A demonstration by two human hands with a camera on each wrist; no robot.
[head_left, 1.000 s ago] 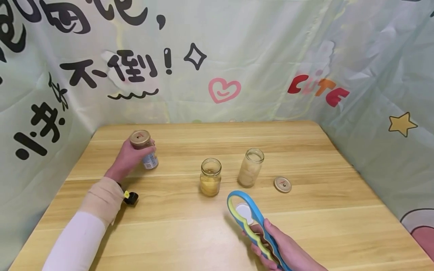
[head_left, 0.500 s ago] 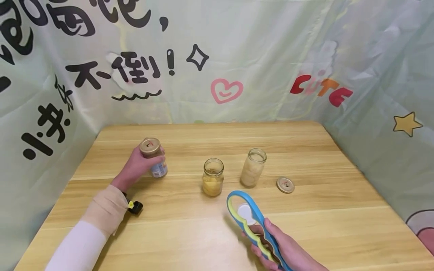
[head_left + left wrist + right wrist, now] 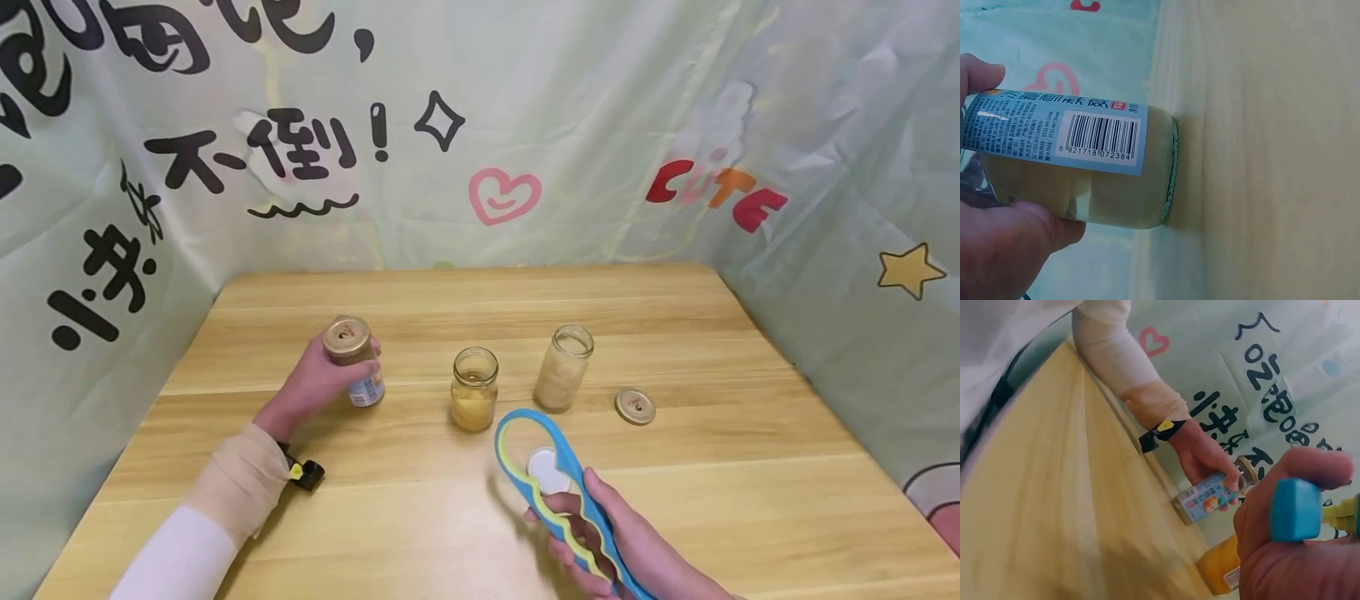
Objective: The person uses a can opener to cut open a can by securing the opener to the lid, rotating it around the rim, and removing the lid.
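Note:
My left hand [image 3: 318, 383] grips a glass jar [image 3: 366, 390] with a gold lid and a blue label, at the left of the table. In the left wrist view the barcode side of that jar [image 3: 1104, 140] faces the camera, its base close to the wood. My right hand [image 3: 637, 537] holds a blue and yellow-green jar opener [image 3: 567, 454] at the front, its loop pointing away from me. One blue handle end of the opener [image 3: 1295, 509] shows in the right wrist view. Through the loop a round white lid [image 3: 547, 471] is partly visible.
Mid-table stands an uncovered jar [image 3: 474, 408] with yellow contents. Behind it to the right is a second uncovered jar [image 3: 561, 379], paler inside. A gold lid [image 3: 634, 406] lies right of them. A printed curtain [image 3: 420, 225] borders the table's back and sides.
My left hand has brought the lidded jar rightward and nearer to me, toward the uncovered jars. My right hand has stayed almost in place, with the opener's handles slightly wider apart.

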